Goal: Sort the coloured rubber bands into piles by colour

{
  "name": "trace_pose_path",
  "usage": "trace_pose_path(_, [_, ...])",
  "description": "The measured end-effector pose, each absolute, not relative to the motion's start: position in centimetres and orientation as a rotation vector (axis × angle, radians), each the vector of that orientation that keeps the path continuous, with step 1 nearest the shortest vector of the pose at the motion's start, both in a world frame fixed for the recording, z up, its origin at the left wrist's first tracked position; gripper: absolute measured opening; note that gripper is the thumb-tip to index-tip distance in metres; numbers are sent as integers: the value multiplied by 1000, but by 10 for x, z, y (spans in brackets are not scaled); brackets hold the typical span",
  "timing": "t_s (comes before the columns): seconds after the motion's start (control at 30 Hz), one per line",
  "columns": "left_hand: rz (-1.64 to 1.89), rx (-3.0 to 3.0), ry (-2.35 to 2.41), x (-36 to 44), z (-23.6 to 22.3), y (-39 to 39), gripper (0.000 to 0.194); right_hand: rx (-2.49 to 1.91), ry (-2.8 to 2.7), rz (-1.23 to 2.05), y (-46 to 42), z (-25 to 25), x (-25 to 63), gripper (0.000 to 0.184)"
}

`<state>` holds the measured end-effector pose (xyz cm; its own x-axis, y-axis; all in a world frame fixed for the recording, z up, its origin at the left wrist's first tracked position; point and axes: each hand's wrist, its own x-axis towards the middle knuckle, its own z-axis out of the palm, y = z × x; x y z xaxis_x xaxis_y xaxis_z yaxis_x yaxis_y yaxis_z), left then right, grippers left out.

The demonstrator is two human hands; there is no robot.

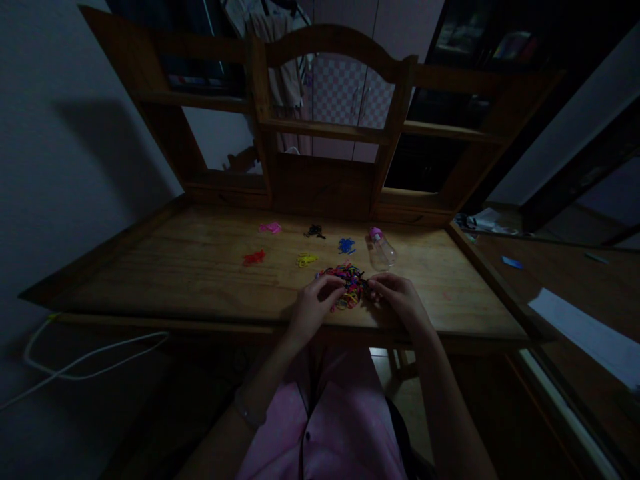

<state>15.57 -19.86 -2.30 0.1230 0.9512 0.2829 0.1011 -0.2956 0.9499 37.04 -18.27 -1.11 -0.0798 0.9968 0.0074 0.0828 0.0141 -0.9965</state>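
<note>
A mixed pile of small coloured rubber bands lies on the wooden desk near its front edge, between my two hands. My left hand reaches into the pile from the left, thumb and index finger closed toward each other at its edge; what they pinch is too small to make out. From the right, my right hand has its fingertips pinched around dark bands at the pile's side. Beyond are separate small heaps: red, yellow, blue, black and pink.
A clear bottle with a pink cap lies behind my right hand. The wooden desk has a shelf frame along its back. A white cable hangs at the left. Paper lies on a surface at the right.
</note>
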Motion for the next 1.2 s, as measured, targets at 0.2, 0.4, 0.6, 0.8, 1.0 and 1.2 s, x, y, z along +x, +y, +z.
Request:
trace_pose_path(0.2, [1284,1570,1068,156,-21,-199,16,-1162,-1306,1268,-183,-14,375,29])
trace_pose_path(0.4, [1290,1579,1052,156,-24,-199,16,-1144,-1259,1269,-186,-15,378,26])
trace_pose_path(0.6, [1296,1580,1059,156,-25,-198,15,-1137,-1255,1266,-185,-17,379,26])
trace_pose_path(0.8, [1289,1608,1066,155,-24,-199,15,-1134,-1243,1271,-186,-18,378,28])
trace_pose_path(1.0, [1288,1625,1065,155,-25,-198,16,-1189,-1352,1237,-190,-11,374,29])
trace_pose_path(1.2, [1279,1648,1091,154,-27,-198,14,-1316,-1512,1146,-204,-2,355,24])
